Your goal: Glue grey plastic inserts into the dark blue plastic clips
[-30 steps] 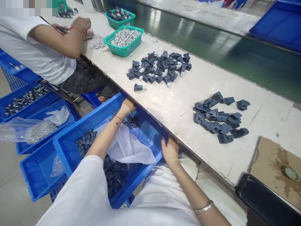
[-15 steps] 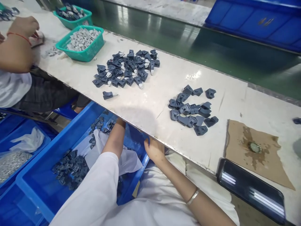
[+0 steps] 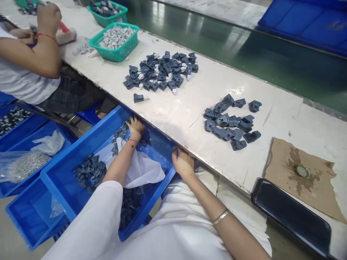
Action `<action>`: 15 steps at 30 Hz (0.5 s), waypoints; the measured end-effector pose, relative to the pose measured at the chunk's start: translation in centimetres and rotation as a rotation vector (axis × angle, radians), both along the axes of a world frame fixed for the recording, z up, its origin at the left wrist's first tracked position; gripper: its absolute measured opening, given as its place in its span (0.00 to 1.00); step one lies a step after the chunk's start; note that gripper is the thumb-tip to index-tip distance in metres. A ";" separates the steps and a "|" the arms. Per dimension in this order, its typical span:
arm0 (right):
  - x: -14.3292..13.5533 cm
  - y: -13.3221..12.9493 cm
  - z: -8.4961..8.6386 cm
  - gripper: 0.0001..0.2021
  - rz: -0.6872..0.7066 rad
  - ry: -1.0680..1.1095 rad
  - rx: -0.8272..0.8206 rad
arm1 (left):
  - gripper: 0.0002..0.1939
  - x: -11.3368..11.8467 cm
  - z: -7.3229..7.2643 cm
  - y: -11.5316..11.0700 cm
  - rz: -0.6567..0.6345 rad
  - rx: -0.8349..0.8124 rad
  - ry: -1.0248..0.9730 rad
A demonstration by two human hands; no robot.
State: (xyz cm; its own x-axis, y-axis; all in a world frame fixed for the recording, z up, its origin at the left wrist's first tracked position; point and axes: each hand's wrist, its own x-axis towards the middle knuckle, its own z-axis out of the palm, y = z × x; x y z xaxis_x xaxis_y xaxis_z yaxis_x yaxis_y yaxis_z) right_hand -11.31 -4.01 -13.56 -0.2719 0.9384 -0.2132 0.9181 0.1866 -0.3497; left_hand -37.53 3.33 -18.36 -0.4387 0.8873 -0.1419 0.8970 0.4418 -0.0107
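Note:
My left hand (image 3: 136,127) is down in the far end of a blue plastic bin (image 3: 58,187), fingers apart over small dark grey plastic parts (image 3: 121,130) and touching them. A white plastic sheet (image 3: 145,169) lies under that forearm, with a heap of the same dark parts (image 3: 90,171) beside it. My right hand (image 3: 183,161) is at the bin's near right corner, by the table's edge. Its thumb shows, but the other fingers are mostly hidden, so its grip cannot be made out.
On the white table (image 3: 173,112) lie a large pile of dark parts with white pieces (image 3: 162,70) and a smaller dark pile (image 3: 230,122). Green baskets (image 3: 116,54) stand farther left, near another person's arm (image 3: 46,54). A phone (image 3: 292,216) and cardboard (image 3: 284,159) lie right.
The view has shifted, so the table things sit farther right. My left hand, hidden before under the table edge, now shows over the dark parts. My right hand stays near the bin's corner.

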 end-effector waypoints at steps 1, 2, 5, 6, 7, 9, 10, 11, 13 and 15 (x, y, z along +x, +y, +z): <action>0.0 0.0 0.0 0.16 0.004 -0.008 0.001 | 0.23 -0.2 -0.1 -1.3 0.029 0.015 0.029; 0.1 -0.1 0.0 0.16 0.006 -0.019 0.003 | 0.24 -0.3 -0.2 -2.6 0.053 0.026 0.051; 0.2 -0.1 0.3 0.17 0.008 -0.061 0.013 | 0.25 -0.5 -0.5 -6.8 0.117 0.021 0.065; 0.3 -0.1 0.5 0.17 0.009 -0.077 0.015 | 0.25 -0.5 -0.5 -8.1 0.141 0.012 0.059; 0.3 -0.1 0.8 0.17 0.011 -0.094 0.015 | 0.24 -0.6 -0.5 -9.2 0.166 0.000 0.050; 0.2 -0.3 1.6 0.20 0.035 -0.119 0.007 | 0.24 -0.8 -0.4 -11.1 0.210 -0.027 0.023; 0.0 -0.6 2.0 0.22 0.068 -0.122 -0.002 | 0.23 -0.9 -0.3 -11.9 0.228 -0.041 0.005; -0.4 -1.2 2.4 0.24 0.125 -0.118 -0.017 | 0.23 -1.0 -0.1 -12.5 0.244 -0.054 -0.017; -1.6 -3.2 3.1 0.31 0.302 -0.093 -0.071 | 0.22 -1.3 0.3 -13.4 0.266 -0.074 -0.065; -3.2 -6.1 3.5 0.37 0.509 -0.073 -0.150 | 0.22 -1.5 0.7 -13.9 0.276 -0.083 -0.116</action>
State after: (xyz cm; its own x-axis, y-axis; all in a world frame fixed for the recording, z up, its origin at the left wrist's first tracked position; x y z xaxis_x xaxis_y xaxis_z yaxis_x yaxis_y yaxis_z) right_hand -14.55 -10.10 -10.06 -0.6642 0.6495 -0.3702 0.7474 0.5675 -0.3453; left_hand -39.05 -10.62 -17.64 -0.6384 0.7199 -0.2724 0.7405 0.6710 0.0382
